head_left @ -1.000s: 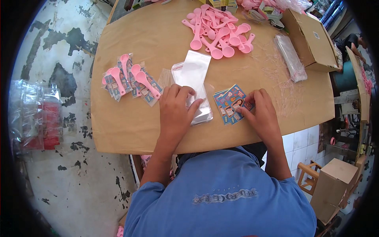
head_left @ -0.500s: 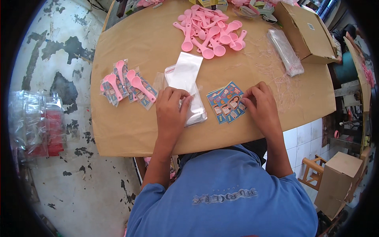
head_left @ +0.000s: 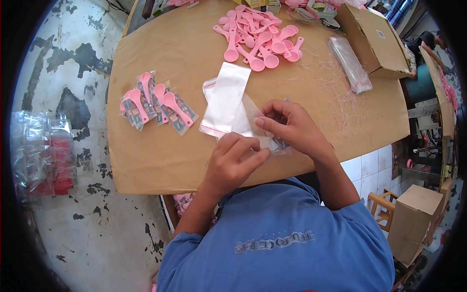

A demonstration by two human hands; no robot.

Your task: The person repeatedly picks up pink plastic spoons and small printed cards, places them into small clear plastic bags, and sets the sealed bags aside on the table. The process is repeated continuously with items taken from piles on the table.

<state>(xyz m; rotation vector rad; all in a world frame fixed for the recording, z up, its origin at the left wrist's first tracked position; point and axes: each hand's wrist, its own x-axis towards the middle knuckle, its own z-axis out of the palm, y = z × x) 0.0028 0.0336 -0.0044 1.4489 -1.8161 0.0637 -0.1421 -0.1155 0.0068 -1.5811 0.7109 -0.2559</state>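
Observation:
A thin clear plastic bag (head_left: 264, 141) is stretched between my two hands near the table's front edge. My left hand (head_left: 236, 163) is closed, with thumb and fingertips at the bag's lower left side. My right hand (head_left: 294, 127) pinches its upper part, thumb against curled fingers. Blue printed cards (head_left: 280, 143) lie beneath the right hand, mostly hidden by it and the bag. Just beyond the left hand, flat clear bags (head_left: 225, 100) with white faces lie in a loose, crossed stack.
Pink measuring spoons (head_left: 260, 41) are heaped at the far side. Several bagged cards with pink spoons (head_left: 172, 107) on them lie at the left. A bundle of clear bags (head_left: 351, 65) and a cardboard box (head_left: 374, 41) sit far right, on the brown paper-covered table (head_left: 151, 165).
My left hand has drawn a clear bag off the stack, toward me and to the right. The right hand has moved left from the cards' edge to the bag, now covering most of the cards.

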